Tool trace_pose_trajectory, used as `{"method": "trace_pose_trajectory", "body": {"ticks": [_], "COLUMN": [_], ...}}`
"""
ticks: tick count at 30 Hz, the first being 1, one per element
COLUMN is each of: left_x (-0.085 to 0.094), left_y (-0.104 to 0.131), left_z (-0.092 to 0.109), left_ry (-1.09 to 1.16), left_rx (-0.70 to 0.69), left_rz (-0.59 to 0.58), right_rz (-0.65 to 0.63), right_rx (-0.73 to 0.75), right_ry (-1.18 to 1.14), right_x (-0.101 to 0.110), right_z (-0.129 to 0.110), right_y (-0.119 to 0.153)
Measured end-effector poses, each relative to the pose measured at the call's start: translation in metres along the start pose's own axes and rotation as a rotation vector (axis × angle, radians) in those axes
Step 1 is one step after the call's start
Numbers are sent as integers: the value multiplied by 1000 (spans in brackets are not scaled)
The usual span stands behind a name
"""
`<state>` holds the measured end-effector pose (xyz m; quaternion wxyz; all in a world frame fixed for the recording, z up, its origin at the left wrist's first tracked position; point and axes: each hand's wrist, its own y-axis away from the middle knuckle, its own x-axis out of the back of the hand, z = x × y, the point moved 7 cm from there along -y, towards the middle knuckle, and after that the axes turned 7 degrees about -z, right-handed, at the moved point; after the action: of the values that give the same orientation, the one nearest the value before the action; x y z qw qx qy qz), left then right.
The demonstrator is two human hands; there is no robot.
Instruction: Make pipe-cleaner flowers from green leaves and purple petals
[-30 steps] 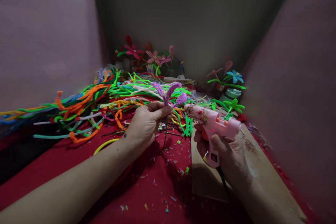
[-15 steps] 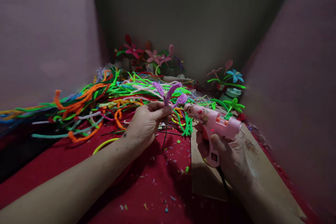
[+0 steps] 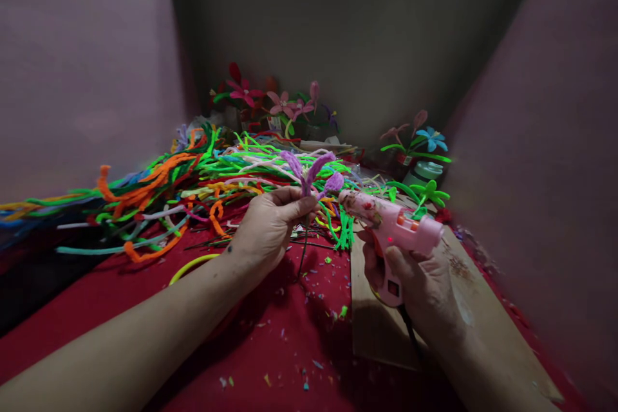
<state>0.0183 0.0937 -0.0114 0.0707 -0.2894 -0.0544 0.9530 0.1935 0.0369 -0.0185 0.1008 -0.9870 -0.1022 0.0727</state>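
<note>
The purple flower is fuzzy, matt chenille on a thin dark wire stem, as is the heap of pipe cleaners behind it (orange, green, white, all equally furry). The glue gun is smooth pink plastic with a faint sheen, its barrel smeared with rough dried residue. The worktop wears matt red cloth flecked with fibre scraps, and the board looks like plain, dull cardboard.
</note>
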Motion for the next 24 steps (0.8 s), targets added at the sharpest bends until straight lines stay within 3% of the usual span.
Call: {"method": "trace_pose_trajectory", "body": {"ticks": [24], "left_x": [0], "left_y": [0], "left_z": [0], "left_ry": [-26], "left_rx": [9], "left_rz": [-12], "right_rz": [19], "right_rx": [4], "right_ry": [41], "right_x": [-1], "right_z": [-4], "right_y": [2]}}
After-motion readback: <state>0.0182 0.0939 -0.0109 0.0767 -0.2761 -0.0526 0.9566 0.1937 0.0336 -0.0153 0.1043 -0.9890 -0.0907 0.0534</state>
